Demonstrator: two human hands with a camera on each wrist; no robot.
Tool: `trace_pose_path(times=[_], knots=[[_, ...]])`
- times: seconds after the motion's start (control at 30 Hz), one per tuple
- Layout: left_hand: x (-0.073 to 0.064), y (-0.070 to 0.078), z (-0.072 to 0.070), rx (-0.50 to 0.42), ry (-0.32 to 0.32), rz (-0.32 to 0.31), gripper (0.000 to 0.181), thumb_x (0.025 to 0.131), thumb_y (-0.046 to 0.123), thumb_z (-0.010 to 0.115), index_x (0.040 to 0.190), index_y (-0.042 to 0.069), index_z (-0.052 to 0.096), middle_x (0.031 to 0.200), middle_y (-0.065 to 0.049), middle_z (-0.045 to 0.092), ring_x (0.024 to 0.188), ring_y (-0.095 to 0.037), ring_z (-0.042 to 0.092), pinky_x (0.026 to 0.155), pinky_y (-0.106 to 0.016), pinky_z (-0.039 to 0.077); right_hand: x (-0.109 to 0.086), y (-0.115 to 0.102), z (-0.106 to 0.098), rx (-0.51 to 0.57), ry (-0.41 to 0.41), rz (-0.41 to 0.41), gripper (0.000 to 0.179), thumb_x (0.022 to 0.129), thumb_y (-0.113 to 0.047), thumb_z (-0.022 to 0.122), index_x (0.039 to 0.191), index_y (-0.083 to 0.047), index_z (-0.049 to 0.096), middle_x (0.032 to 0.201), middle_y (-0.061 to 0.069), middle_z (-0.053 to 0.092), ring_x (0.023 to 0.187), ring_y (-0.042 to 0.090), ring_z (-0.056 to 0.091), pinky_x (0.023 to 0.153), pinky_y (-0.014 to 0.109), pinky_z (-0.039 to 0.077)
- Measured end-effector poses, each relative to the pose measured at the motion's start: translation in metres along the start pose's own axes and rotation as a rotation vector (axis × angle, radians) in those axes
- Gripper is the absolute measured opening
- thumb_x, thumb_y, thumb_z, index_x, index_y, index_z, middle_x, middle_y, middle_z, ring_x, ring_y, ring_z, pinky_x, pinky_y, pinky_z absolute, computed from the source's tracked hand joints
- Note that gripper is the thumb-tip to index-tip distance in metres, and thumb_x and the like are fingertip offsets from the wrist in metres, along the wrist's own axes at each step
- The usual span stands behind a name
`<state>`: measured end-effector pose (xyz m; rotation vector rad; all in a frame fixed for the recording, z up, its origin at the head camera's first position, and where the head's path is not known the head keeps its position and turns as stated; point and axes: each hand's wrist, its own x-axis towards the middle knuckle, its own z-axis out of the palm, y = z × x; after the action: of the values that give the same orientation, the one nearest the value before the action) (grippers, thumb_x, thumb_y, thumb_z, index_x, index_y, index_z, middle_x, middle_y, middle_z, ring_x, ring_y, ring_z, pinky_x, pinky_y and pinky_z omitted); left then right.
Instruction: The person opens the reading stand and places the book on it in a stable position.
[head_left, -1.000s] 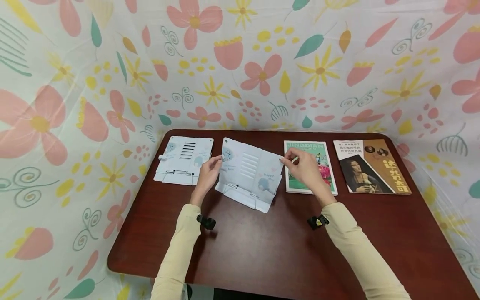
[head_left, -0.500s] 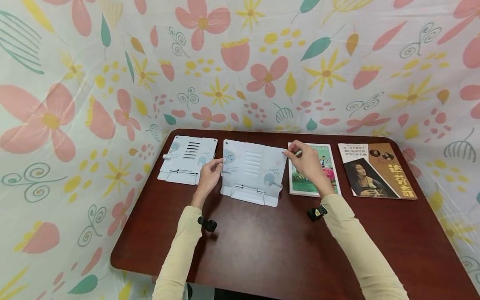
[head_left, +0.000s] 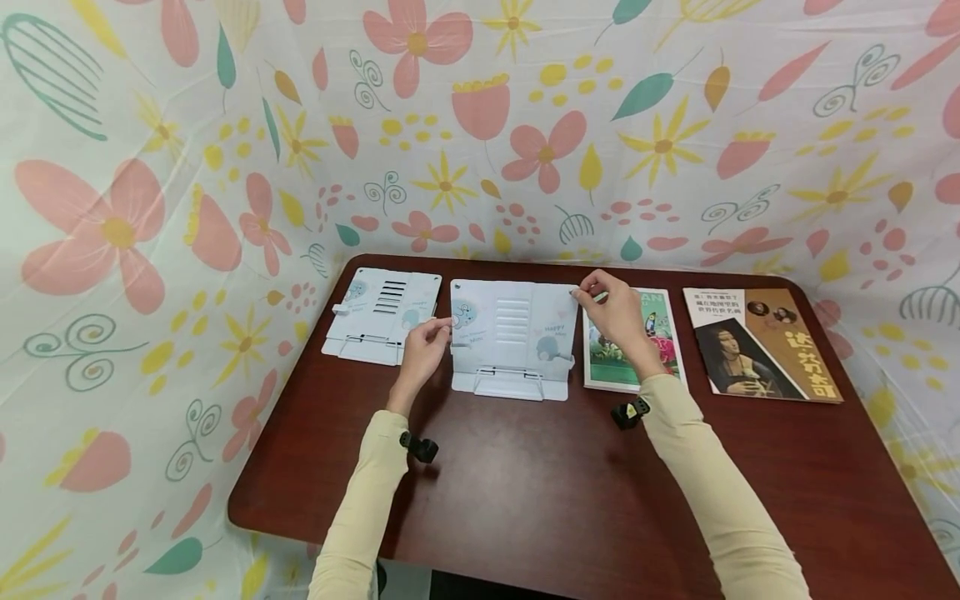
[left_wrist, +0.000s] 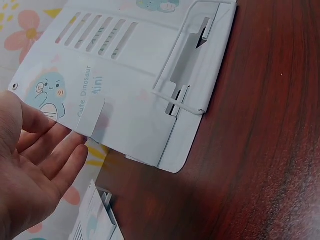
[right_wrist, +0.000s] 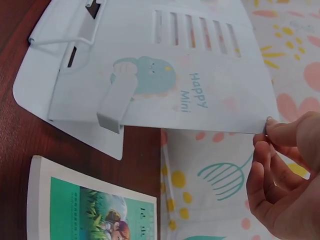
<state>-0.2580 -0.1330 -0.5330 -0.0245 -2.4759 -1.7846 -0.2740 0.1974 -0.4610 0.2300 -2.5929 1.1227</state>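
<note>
A white book stand (head_left: 513,333) with dinosaur prints, slots and a wire page rest stands at the middle back of the table. My left hand (head_left: 422,357) pinches its left edge, thumb near the printed dinosaur in the left wrist view. At the stand's upper right corner, my right hand (head_left: 611,310) grips between thumb and index finger, the other fingers curled. In the right wrist view the panel leans up off its base, the side clip (right_wrist: 119,102) standing out near the lower edge. The stand's back is hidden.
A second, similar white stand (head_left: 386,310) lies left of my left hand. Under and beside my right hand is a green-covered book (head_left: 611,375); farther right lies a brown and white book (head_left: 765,346). A floral cloth (head_left: 540,125) hangs behind the dark wooden table (head_left: 510,475).
The book stand has turned from a tilted angle to nearly square with the table's back edge, its lower right side moving away from me. Both hands keep hold of it. The view shifts slightly.
</note>
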Motion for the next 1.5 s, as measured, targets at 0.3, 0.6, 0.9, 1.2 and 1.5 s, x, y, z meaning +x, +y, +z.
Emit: trace_pose_path(times=[0.3,0.6,0.9,1.2,1.5], knots=[[-0.034,0.019,0.091,-0.038,0.327,0.685,0.030,0.084,-0.018,0.052,0.107,-0.006,0.067,0.104,-0.018,0.068,0.096,-0.031,0.065,0.087,-0.034,0.056,-0.040,0.045,-0.021,-0.008,0.005,0.175,0.033,0.104,-0.032,0.057,0.114,-0.002,0.067,0.109,0.021,0.070,0.097,0.038,0.069,0.078,0.046,0.055],[-0.104,0.064,0.217,0.226,-0.381,0.433,0.067,0.099,0.016,0.054,0.160,0.008,0.025,0.165,-0.019,0.024,0.152,-0.032,0.030,0.122,-0.045,0.033,-0.092,0.095,-0.045,-0.147,-0.119,0.471,0.051,0.102,-0.032,0.055,0.131,0.010,0.058,0.126,0.036,0.061,0.118,0.055,0.053,0.092,0.063,0.046],[-0.095,0.060,0.254,0.191,-0.270,-0.137,0.078,0.096,0.024,0.054,0.163,0.008,0.017,0.167,-0.026,0.012,0.156,-0.039,0.014,0.122,-0.054,0.030,-0.116,0.112,-0.051,-0.179,-0.181,0.527,0.062,0.102,-0.032,0.054,0.140,0.018,0.045,0.135,0.040,0.052,0.122,0.058,0.050,0.099,0.066,0.044],[-0.089,0.071,0.250,-0.035,-0.176,-0.236,0.068,0.093,0.019,0.060,0.153,0.004,0.031,0.140,-0.022,0.055,0.118,-0.030,0.060,0.099,-0.044,0.049,-0.112,0.124,-0.058,-0.108,-0.150,0.632,0.066,0.101,-0.033,0.053,0.137,0.022,0.044,0.132,0.043,0.052,0.117,0.054,0.053,0.095,0.061,0.049],[-0.085,0.084,0.237,-0.389,-0.107,-0.396,0.055,0.090,0.009,0.058,0.141,0.001,0.040,0.134,-0.022,0.051,0.118,-0.029,0.054,0.090,-0.040,0.044,-0.105,0.143,-0.068,0.083,-0.230,0.764,0.058,0.104,-0.036,0.045,0.127,0.017,0.053,0.101,0.017,0.056,0.081,0.018,0.052,0.064,0.026,0.049]])
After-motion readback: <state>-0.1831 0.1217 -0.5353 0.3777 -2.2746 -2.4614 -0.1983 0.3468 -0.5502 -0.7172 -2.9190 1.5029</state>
